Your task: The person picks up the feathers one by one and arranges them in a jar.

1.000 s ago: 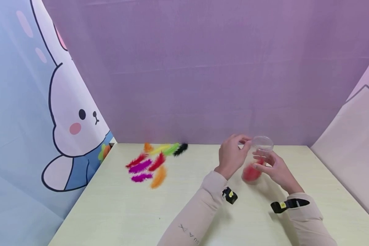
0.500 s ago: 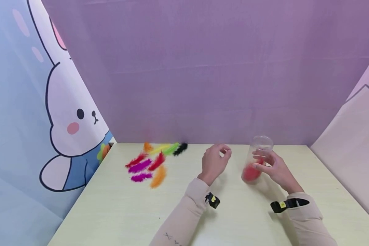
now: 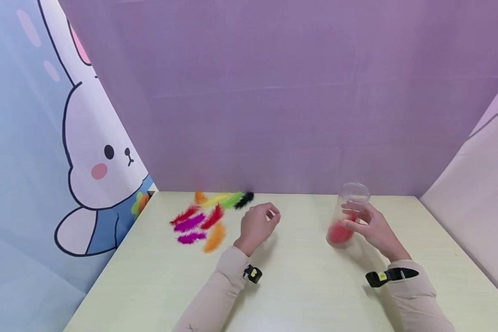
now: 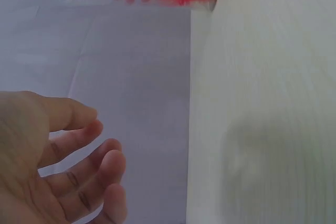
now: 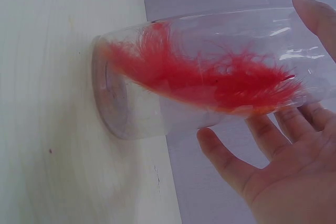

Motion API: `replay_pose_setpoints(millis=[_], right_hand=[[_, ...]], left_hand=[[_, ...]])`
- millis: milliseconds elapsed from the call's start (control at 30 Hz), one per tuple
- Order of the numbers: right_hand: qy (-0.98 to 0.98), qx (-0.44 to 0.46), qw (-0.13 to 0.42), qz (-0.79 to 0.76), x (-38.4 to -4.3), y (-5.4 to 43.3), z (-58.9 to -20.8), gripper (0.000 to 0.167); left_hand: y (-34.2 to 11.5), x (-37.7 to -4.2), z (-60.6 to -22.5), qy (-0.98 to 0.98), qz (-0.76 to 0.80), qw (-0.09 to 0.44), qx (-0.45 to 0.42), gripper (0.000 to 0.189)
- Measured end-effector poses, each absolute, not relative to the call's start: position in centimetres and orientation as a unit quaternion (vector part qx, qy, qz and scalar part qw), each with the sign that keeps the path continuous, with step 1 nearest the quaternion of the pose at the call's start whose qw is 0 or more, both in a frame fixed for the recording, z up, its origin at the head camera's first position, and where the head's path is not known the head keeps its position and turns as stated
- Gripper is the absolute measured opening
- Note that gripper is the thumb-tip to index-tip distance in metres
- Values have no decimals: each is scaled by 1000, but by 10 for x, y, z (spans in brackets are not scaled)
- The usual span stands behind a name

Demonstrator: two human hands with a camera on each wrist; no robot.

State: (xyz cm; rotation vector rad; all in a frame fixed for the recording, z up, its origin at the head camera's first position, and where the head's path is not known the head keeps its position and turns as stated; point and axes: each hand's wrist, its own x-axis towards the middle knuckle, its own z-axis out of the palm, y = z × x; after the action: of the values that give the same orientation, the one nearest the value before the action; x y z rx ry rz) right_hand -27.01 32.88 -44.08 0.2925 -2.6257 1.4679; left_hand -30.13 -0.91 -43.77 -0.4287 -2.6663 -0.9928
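Observation:
A clear plastic jar (image 3: 336, 213) stands on the table at the right, slightly tilted in the head view. Inside it lies red feather fluff (image 5: 205, 85), with a thin orange edge along its lower side. My right hand (image 3: 375, 230) holds the jar by its upper half, thumb on one side and fingers on the other. My left hand (image 3: 257, 227) hovers over the table between the jar and the loose feathers, nearest the black feather (image 3: 244, 200). Its fingers are loosely bent and hold nothing, as the left wrist view shows.
Loose feathers lie at the table's back left: red (image 3: 212, 216), purple (image 3: 189, 223), orange (image 3: 214, 237), yellow (image 3: 216, 200) and green (image 3: 231, 200). A purple cloth (image 3: 249, 101) hangs along the table's back edge. A rabbit-print cloth (image 3: 25, 161) hangs at the left.
My left hand has moved from beside the jar's mouth leftward toward the loose feathers. My right hand and the jar have stayed in place.

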Motion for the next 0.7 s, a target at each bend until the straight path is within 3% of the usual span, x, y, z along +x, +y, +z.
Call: replay_pose_setpoints(millis=[500, 700], right_hand=[[-865, 96, 59, 490, -269, 329, -442, 66], [-867, 94, 57, 485, -269, 330, -441, 66]], left_hand=[[-116, -286, -429, -957, -247, 95, -120, 8], [-157, -283, -425, -966, -237, 55, -85, 9]])
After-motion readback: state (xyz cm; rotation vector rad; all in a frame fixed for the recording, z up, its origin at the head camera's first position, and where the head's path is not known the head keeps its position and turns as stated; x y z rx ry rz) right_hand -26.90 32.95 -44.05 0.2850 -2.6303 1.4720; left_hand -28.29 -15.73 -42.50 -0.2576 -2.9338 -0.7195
